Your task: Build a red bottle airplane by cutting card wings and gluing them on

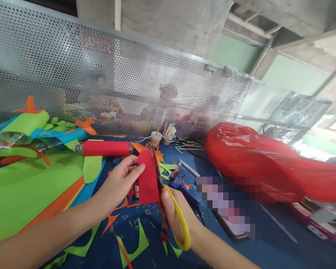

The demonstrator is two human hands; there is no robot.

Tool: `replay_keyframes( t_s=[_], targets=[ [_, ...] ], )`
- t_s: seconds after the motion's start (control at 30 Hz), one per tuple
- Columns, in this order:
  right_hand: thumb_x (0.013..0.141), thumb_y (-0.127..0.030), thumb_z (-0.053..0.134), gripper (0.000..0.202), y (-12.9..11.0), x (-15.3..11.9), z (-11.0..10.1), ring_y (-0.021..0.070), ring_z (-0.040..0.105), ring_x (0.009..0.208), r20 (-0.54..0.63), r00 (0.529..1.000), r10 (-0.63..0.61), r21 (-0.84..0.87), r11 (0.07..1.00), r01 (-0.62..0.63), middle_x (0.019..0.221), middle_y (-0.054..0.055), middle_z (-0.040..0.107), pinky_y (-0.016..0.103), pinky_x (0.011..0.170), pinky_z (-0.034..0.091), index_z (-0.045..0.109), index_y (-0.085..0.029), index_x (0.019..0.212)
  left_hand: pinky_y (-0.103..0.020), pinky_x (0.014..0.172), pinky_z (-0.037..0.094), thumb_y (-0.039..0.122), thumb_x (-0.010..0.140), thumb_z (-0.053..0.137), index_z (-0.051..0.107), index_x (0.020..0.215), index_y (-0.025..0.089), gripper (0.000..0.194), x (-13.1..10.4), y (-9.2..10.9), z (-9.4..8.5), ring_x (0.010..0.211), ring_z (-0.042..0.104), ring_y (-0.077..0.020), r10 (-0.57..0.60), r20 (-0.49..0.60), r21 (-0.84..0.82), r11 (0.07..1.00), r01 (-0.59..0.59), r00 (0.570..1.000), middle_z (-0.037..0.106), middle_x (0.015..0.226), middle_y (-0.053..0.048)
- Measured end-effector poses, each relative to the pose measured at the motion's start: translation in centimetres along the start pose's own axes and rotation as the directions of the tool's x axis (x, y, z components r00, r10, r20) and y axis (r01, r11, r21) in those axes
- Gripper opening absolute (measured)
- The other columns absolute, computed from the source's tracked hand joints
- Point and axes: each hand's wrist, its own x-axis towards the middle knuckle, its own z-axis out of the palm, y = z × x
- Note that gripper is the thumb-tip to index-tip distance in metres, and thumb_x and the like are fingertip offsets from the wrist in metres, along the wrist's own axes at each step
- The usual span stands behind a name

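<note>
My left hand (121, 183) pinches the left edge of a red piece (148, 183), rounded at its top and straight at its bottom. My right hand (175, 211) grips yellow-handled scissors (180, 224), fingers wrapped round the handle. The scissor blades point up and lie along the right edge of the red piece. Behind my left hand, a bottle wrapped in red (106, 148) lies on its side. Green and orange scraps (140, 241) are scattered below both hands.
On the blue table (212, 239) are a blue glue gun (183, 186), cups of sticks and markers (168, 134), and a large red plastic bag (249, 160) at right. Green sheets (42, 186) cover the left. A perforated metal screen (140, 82) stands behind.
</note>
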Motion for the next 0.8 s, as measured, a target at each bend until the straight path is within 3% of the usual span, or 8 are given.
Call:
replay_keyframes(
  t_s=[0.23, 0.4, 0.57, 0.67, 0.73, 0.8],
  targets=[
    [0.083, -0.068, 0.038, 0.051, -0.5, 0.3, -0.5, 0.0083, 0.035, 0.039, -0.019, 1.000, 0.008, -0.027, 1.000, -0.009, 0.047, -0.005, 0.038, 0.022, 0.038, 0.027, 0.040, -0.021, 0.062, -0.019, 0.053, 0.047, 0.039, 0.081, 0.061, 0.054, 0.091, 0.024, 0.019, 0.2, -0.6, -0.5, 0.052, 0.057, -0.0108, 0.012, 0.001, -0.030, 0.999, -0.012, 1.000, 0.061, 0.059, 0.007],
    [0.077, -0.075, 0.038, 0.055, -0.1, 0.7, -0.5, 0.0087, 0.038, 0.032, -0.012, 0.986, 0.165, 0.018, 0.986, -0.165, 0.044, -0.007, 0.036, 0.021, 0.030, 0.028, 0.040, -0.022, 0.063, -0.022, 0.057, 0.050, 0.037, 0.084, 0.059, 0.055, 0.096, 0.023, 0.019, 0.4, -0.7, -0.7, 0.054, 0.061, -0.0120, 0.014, 0.016, -0.064, 0.998, -0.013, 1.000, 0.067, 0.065, 0.005],
    [0.067, -0.087, 0.032, 0.065, 0.6, 1.8, -0.4, 0.0090, 0.037, 0.029, 0.006, 0.961, 0.278, 0.253, 0.929, -0.271, 0.041, -0.008, 0.035, 0.023, 0.031, 0.037, 0.041, -0.023, 0.063, -0.026, 0.067, 0.053, 0.037, 0.084, 0.060, 0.058, 0.103, 0.022, 0.025, 0.7, -1.0, -0.9, 0.070, 0.067, -0.0159, 0.017, -0.011, -0.055, 0.998, -0.018, 1.000, 0.072, 0.078, 0.001],
    [0.060, -0.092, 0.021, 0.073, 0.1, 2.1, -0.3, 0.0080, 0.033, 0.028, 0.110, 0.929, 0.354, 0.403, 0.838, -0.367, 0.037, -0.008, 0.035, 0.024, 0.033, 0.039, 0.040, -0.022, 0.057, -0.027, 0.075, 0.052, 0.038, 0.082, 0.062, 0.061, 0.102, 0.022, 0.025, 1.1, -1.3, -1.1, 0.083, 0.067, -0.0174, 0.053, -0.054, -0.011, 0.998, -0.054, 0.997, 0.072, 0.089, 0.000],
    [0.057, -0.093, 0.022, 0.074, -0.4, 2.0, -0.3, 0.0086, 0.037, 0.030, 0.169, 0.908, 0.382, 0.460, 0.785, -0.416, 0.038, -0.006, 0.039, 0.025, 0.036, 0.041, 0.040, -0.022, 0.056, -0.027, 0.078, 0.051, 0.036, 0.081, 0.064, 0.062, 0.098, 0.022, 0.023, 1.2, -1.5, -1.2, 0.087, 0.066, -0.0173, 0.079, -0.090, 0.000, 0.997, -0.079, 0.993, 0.072, 0.092, 0.000],
    [0.059, -0.092, 0.028, 0.072, -0.7, 1.7, -0.4, 0.0119, 0.048, 0.039, 0.171, 0.924, 0.342, 0.493, 0.782, -0.381, 0.045, -0.003, 0.047, 0.027, 0.043, 0.045, 0.043, -0.022, 0.059, -0.027, 0.078, 0.051, 0.036, 0.080, 0.065, 0.063, 0.096, 0.021, 0.022, 1.3, -1.5, -1.3, 0.085, 0.067, -0.0171, 0.072, -0.095, -0.018, 0.997, -0.074, 0.993, 0.072, 0.090, 0.000]
  ],
)
